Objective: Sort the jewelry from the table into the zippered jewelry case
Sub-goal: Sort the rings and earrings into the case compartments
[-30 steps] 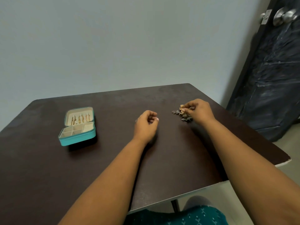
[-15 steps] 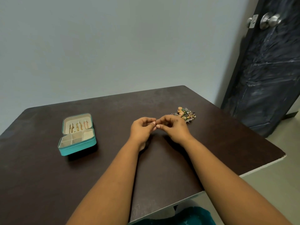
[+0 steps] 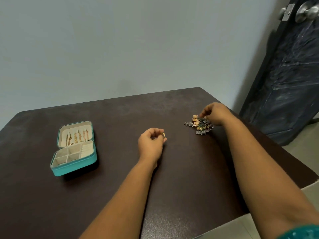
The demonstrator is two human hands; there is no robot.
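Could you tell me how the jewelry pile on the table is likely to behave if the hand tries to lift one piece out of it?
The jewelry pile looks like small, tangled pieces, so lifting one may drag its neighbours along. The pieces seem light and would probably scatter across the smooth table if pushed. The right hand is at its far edge, fingers curled, suggesting a pinch suits it best.
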